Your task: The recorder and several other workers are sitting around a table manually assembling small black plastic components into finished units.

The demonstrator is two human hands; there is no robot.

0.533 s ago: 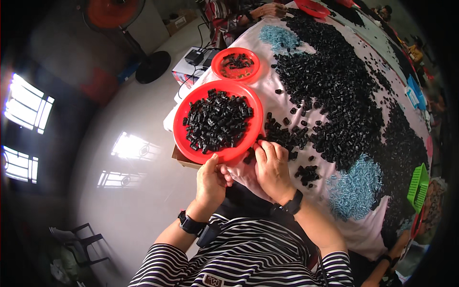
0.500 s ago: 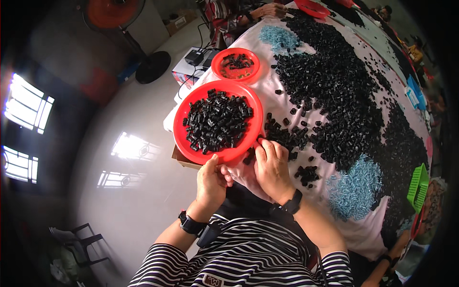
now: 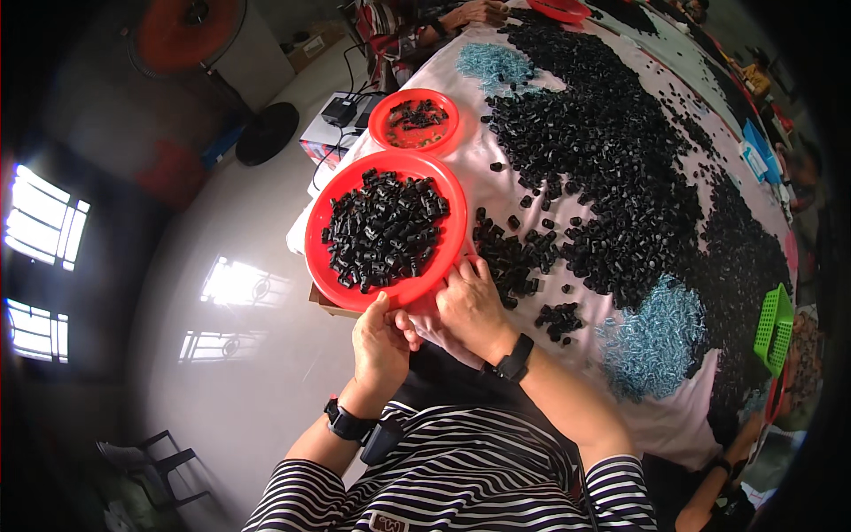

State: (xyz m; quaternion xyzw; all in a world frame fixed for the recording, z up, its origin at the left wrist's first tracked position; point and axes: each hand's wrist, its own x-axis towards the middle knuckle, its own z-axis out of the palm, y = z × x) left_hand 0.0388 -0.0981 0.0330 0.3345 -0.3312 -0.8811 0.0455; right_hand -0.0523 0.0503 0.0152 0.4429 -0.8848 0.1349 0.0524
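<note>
A round red plastic basin (image 3: 457, 199) heaped with small black plastic parts (image 3: 381, 229) stands at the table's near left corner. My left hand (image 3: 381, 348) is at its front rim, thumb tip up against the edge and the other fingers curled inward. To the right of it, my right hand (image 3: 474, 309) has its fingers bent together beside the basin's lower right rim. What either hand pinches, if anything, is hidden. Loose black parts (image 3: 510, 262) lie just beyond my right hand, and a small cluster (image 3: 558, 321) sits to its right.
Behind the basin is a smaller red bowl (image 3: 450, 126) with a few black pieces. A big black pile (image 3: 612, 177) covers the table's middle, with light-blue pieces (image 3: 651, 341) heaped nearby. A green basket (image 3: 774, 330) stands at the right. Another person's hand (image 3: 483, 13) rests at the far edge.
My right hand has moved left, from the loose black parts to the basin's rim. The left hand stays by the front rim. The whole view has shifted slightly.
</note>
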